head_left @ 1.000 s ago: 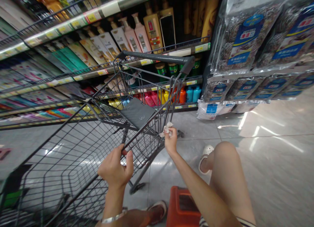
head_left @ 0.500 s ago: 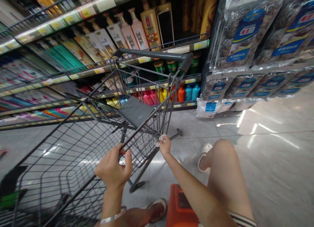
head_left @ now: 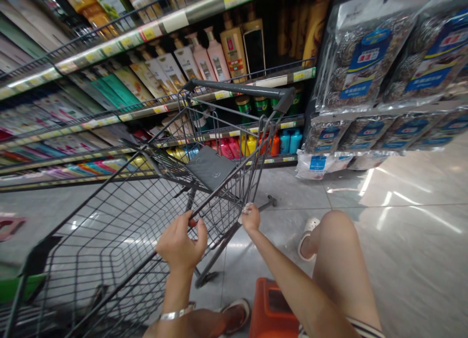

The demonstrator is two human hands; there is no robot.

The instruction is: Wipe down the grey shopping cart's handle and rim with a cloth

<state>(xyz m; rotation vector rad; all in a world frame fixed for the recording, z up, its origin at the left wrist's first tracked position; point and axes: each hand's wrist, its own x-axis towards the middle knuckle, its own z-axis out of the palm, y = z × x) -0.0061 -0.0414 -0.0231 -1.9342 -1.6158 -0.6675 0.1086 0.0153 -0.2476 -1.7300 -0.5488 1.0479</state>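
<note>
A grey wire shopping cart [head_left: 120, 226] stands in front of me, its handlebar [head_left: 237, 88] at the far end near the shelves. My left hand [head_left: 183, 240] is wrapped over the cart's near top rail, thumb on my side. Lower down at the cart's handle end, my right hand [head_left: 251, 217] is closed on a crumpled whitish wipe [head_left: 247, 209], held against the frame by the lower basket corner. Whether the wipe is paper or cloth I cannot tell. Inside the cart, the grey child-seat flap [head_left: 211, 167] lies tilted.
Shelves of pump bottles [head_left: 204, 55] run behind the cart. Bagged steel-wool scrubbers [head_left: 365, 60] hang at the right. An orange plastic stool or box [head_left: 265, 313] is under me, between my legs. A green item [head_left: 22, 288] shows at lower left.
The whole view has shifted slightly, so the cart and shelves appear a little further right and lower. Both hands keep their places on the cart, the right one still holding the wipe.
</note>
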